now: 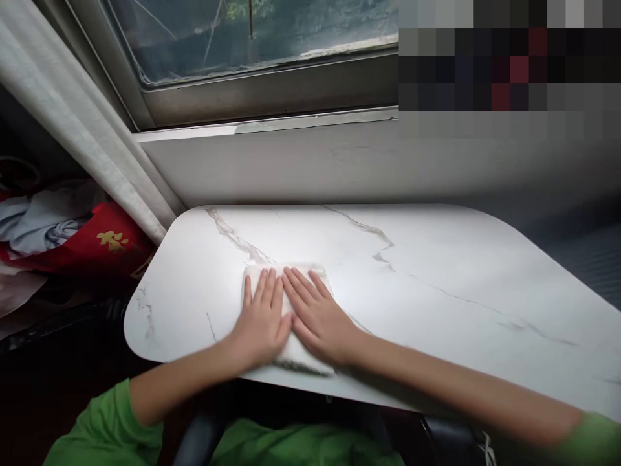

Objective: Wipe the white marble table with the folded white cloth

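Observation:
A white cloth [303, 356] lies flat on the white marble-patterned table [436, 259], close to its front edge. My left hand [262, 320] rests palm down on the left part of the cloth, fingers stretched out and pointing toward the window. On the right part of the cloth my right hand [323, 317] lies palm down too, its fingers spread and angled up to the left. The two hands meet near the thumbs at the middle of the cloth. Neither hand is closed around anything.
Behind the table are a wall [291, 168] and a window [272, 39]. A pale curtain [82, 110] hangs at the left. Beside it sits a red bag [111, 239] with light clothes [43, 217]. The upper right is pixelated.

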`<state>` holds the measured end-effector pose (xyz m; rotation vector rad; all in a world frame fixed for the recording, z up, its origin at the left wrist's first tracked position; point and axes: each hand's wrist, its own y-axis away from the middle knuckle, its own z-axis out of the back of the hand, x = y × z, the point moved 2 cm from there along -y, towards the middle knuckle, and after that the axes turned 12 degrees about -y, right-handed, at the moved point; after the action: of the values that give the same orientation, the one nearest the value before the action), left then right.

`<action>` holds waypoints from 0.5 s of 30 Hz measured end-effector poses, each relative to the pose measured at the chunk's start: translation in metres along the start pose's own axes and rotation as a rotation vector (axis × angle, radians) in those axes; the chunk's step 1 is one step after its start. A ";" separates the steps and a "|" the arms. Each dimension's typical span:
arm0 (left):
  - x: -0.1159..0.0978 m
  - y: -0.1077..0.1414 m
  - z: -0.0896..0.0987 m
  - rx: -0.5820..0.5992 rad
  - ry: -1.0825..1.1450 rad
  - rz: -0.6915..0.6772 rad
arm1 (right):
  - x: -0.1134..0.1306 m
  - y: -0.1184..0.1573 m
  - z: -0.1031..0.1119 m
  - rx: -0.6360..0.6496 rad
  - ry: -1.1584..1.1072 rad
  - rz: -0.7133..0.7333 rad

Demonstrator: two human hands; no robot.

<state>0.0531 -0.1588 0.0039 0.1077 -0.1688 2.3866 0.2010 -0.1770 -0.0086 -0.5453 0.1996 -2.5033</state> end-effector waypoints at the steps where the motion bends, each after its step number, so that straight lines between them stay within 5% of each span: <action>1: 0.009 -0.020 -0.003 0.023 0.009 0.017 | -0.015 -0.016 0.001 0.011 -0.003 -0.058; 5: 0.043 -0.112 -0.013 0.021 -0.010 0.170 | -0.083 -0.092 0.011 0.038 -0.045 -0.230; 9: 0.064 -0.186 -0.020 -0.036 -0.042 0.173 | -0.139 -0.141 0.025 -0.055 -0.057 -0.377; 15: 0.065 -0.211 -0.023 -0.087 -0.097 0.210 | -0.158 -0.145 0.030 -0.164 -0.067 -0.361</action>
<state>0.1487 0.0409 0.0084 0.1723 -0.3451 2.5803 0.2617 0.0310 0.0020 -0.7917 0.3064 -2.8275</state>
